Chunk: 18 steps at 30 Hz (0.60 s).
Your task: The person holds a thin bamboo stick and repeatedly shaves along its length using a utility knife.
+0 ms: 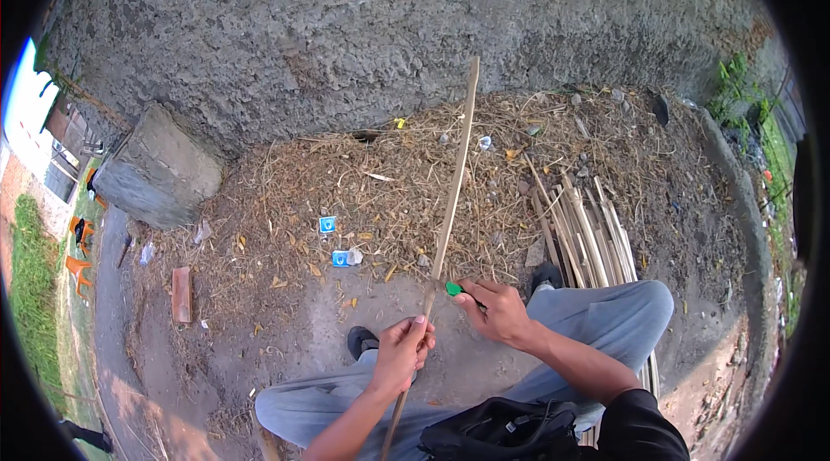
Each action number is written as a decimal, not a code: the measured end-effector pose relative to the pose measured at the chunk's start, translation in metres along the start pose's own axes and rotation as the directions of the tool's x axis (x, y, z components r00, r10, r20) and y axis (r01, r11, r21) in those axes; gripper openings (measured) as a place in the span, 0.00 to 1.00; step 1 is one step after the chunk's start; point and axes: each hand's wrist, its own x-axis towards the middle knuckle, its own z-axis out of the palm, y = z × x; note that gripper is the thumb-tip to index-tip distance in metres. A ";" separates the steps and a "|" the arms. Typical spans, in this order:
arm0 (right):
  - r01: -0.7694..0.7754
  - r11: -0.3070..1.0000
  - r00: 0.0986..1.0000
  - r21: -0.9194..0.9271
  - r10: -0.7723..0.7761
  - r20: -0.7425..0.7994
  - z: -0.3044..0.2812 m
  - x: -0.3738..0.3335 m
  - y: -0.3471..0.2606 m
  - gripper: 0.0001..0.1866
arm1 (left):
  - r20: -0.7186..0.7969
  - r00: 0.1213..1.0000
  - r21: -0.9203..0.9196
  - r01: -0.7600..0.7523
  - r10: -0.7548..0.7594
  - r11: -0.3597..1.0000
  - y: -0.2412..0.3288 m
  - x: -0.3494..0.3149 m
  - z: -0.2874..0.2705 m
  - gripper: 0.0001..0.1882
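A long, pale bamboo strip (458,176) runs upward from between my legs, its far tip in front of the rough wall. My left hand (403,353) is closed around its lower part, thumb on top. Just above and to the right, my right hand (500,314) grips a small green-handled tool that looks like a knife (453,288), held against or very close to the strip. The blade is too small to make out. Beside my right leg lies a pile of similar bamboo strips (592,240), partly hidden under my knee.
A rough grey wall (389,28) rises ahead, with a concrete block (164,163) at its left. Dry plant litter covers the ground, along with a reddish brick (181,295) and blue packets (327,225). A black bag (501,426) rests at my lap. Orange chairs (78,275) stand far left.
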 end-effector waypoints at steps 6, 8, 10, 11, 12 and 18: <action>0.023 1.000 1.000 -0.021 -0.023 0.017 0.003 -0.005 0.002 0.14 | -0.057 0.994 0.095 -0.085 0.090 0.992 -0.009 -0.005 0.004 0.16; 0.022 1.000 1.000 0.006 -0.022 -0.018 0.004 -0.007 0.002 0.14 | -0.044 0.997 0.091 -0.060 0.064 0.994 -0.010 -0.008 0.007 0.16; 0.028 1.000 0.999 -0.008 -0.028 -0.023 0.003 -0.007 0.000 0.14 | -0.033 0.998 0.082 -0.050 0.052 0.995 -0.010 -0.009 0.006 0.16; 0.032 0.999 0.999 -0.023 -0.032 -0.027 0.003 -0.007 -0.001 0.14 | -0.020 0.999 0.073 -0.037 0.038 0.997 -0.010 -0.009 0.005 0.17; 0.031 0.999 0.999 -0.023 -0.032 -0.027 0.001 -0.006 -0.004 0.14 | -0.020 0.999 0.073 -0.037 0.038 0.997 -0.009 -0.010 0.006 0.17; 0.112 0.975 0.994 -0.193 -0.112 0.010 0.000 -0.005 -0.006 0.14 | 0.055 0.996 0.007 0.070 -0.070 0.998 -0.001 -0.020 0.009 0.17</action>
